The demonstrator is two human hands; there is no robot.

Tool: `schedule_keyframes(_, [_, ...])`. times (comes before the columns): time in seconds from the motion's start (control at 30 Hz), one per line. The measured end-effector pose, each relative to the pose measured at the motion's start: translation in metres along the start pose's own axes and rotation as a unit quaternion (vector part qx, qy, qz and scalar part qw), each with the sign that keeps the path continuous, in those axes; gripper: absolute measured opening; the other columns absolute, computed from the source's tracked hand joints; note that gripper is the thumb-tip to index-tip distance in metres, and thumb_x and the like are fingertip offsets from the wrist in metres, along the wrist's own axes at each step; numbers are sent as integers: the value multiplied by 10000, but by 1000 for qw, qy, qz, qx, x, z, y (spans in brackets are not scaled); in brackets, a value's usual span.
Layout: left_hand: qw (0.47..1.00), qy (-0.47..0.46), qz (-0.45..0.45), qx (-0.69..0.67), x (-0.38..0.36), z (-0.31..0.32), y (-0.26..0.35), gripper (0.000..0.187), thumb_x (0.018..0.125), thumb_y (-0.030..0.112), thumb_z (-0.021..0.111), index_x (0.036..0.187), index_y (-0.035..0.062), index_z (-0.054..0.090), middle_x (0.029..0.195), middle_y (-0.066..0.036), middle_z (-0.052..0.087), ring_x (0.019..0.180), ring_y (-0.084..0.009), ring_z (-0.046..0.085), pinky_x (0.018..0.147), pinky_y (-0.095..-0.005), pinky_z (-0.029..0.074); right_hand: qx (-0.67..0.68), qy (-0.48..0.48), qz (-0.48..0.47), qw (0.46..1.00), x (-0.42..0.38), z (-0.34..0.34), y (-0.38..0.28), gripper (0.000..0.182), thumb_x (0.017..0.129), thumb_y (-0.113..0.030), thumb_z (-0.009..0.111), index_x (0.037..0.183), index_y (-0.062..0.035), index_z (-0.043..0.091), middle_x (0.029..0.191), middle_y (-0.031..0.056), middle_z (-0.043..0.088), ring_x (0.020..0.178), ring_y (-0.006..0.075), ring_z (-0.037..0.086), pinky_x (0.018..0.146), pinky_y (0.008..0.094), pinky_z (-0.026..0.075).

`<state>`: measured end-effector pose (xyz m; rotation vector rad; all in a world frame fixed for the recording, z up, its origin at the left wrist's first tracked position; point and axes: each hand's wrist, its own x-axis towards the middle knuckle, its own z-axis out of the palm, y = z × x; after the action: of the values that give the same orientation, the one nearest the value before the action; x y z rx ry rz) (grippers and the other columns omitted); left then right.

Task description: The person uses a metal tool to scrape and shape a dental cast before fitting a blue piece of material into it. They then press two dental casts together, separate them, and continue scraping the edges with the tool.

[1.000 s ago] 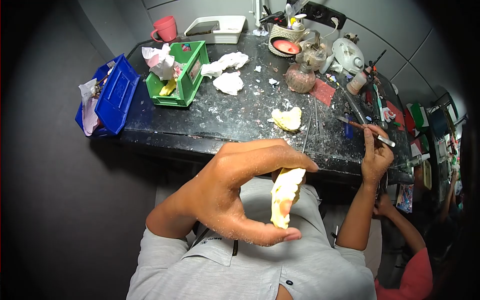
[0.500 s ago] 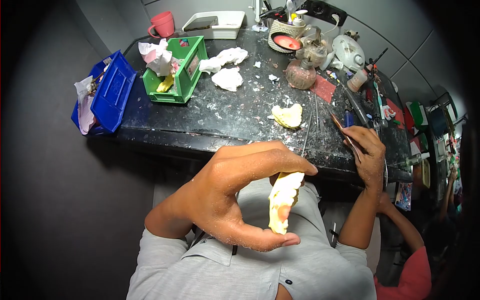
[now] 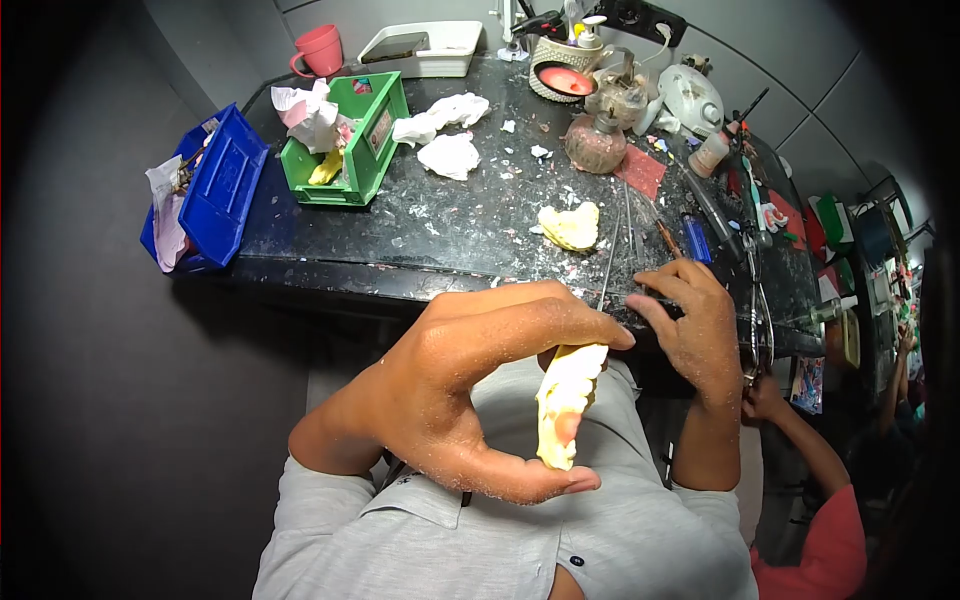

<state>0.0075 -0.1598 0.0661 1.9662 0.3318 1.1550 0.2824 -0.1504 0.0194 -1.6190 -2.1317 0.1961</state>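
Observation:
My left hand (image 3: 470, 385) is closed round a pale yellow dental plaster cast (image 3: 565, 405) with a pinkish patch, gripping its ends between thumb and fingers above my lap. My right hand (image 3: 695, 325) is at the bench's front edge, thumb and fingers apart, with nothing visible in it. Just beyond its fingertips lie a brown-handled tool (image 3: 668, 238) and thin metal instruments (image 3: 611, 250). Farther back on the bench rests a second yellow plaster cast (image 3: 570, 227). A blue-handled tool (image 3: 697, 239) lies beyond my right hand.
On the black bench (image 3: 330, 235) stand a green bin (image 3: 375, 150), a blue bin (image 3: 232, 185), a glass spirit lamp (image 3: 597, 145) and a red mug (image 3: 318, 50). Crumpled tissue (image 3: 450, 156) and white scraps lie about. Another person's red sleeve (image 3: 825, 540) is at right.
My right hand has let go of the brown-handled tool, which now lies on the bench, and has shifted left and nearer to me. My left hand still holds the cast.

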Motion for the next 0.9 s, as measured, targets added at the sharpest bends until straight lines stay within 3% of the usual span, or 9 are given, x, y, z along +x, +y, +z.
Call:
schedule_keyframes(0.2, [1000, 6, 6, 1, -3, -2, -1, 747, 566, 237, 942, 1147, -140, 663, 901, -205, 709, 815, -257, 713, 737, -314, 550, 37, 40, 25, 998, 1, 7, 14, 173, 819, -49, 758, 989, -18, 752, 894, 134, 706, 790, 306, 685, 779, 389, 534])
schedule_keyframes(0.33, [1000, 1, 1, 0, -3, -3, -2, 750, 568, 242, 943, 1152, -136, 664, 911, -205, 708, 822, -255, 717, 743, -312, 550, 51, 59, 52, 996, 0, 0, 11, 169, 825, -7, 726, 993, -1, 736, 894, 155, 709, 734, 298, 677, 738, 376, 533])
schedule_keyframes(0.4, [1000, 4, 1, -2, -3, -2, -2, 750, 568, 245, 943, 1152, -135, 665, 914, -203, 708, 822, -254, 717, 744, -313, 550, 24, 36, 155, 987, 1, -6, 7, 180, 819, 12, 702, 999, 11, 722, 894, 171, 707, 706, 283, 667, 702, 363, 525])
schedule_keyframes(0.53, [1000, 8, 7, -6, -3, -2, -2, 749, 567, 245, 943, 1152, -132, 667, 922, -198, 707, 823, -252, 717, 748, -313, 549, 2, 70, 149, 986, -1, -5, 11, 203, 802, 23, 689, 1004, 20, 710, 874, 177, 702, 692, 264, 658, 677, 355, 515])
schedule_keyframes(0.63, [1000, 12, 12, -2, -3, -1, -3, 749, 565, 251, 942, 1150, -130, 669, 916, -197, 708, 823, -252, 718, 748, -313, 550, 3, 74, 177, 981, -2, -6, 8, 204, 800, 11, 676, 1002, 21, 698, 885, 183, 701, 717, 310, 665, 710, 384, 524])
schedule_keyframes(0.8, [1000, 5, 5, 7, -3, -2, -2, 749, 564, 264, 940, 1146, -127, 673, 907, -196, 710, 822, -253, 718, 749, -313, 550, -112, 79, 94, 986, -7, 1, 20, 181, 854, -37, 581, 994, 26, 678, 964, 205, 633, 932, 396, 613, 872, 478, 488])
schedule_keyframes(0.9, [1000, 9, 9, 5, -3, -1, -2, 749, 564, 265, 939, 1145, -127, 673, 907, -197, 710, 823, -253, 718, 749, -313, 551, -137, 91, 94, 982, -8, -1, 19, 178, 862, -35, 556, 985, 30, 665, 977, 204, 600, 974, 390, 583, 909, 486, 464])
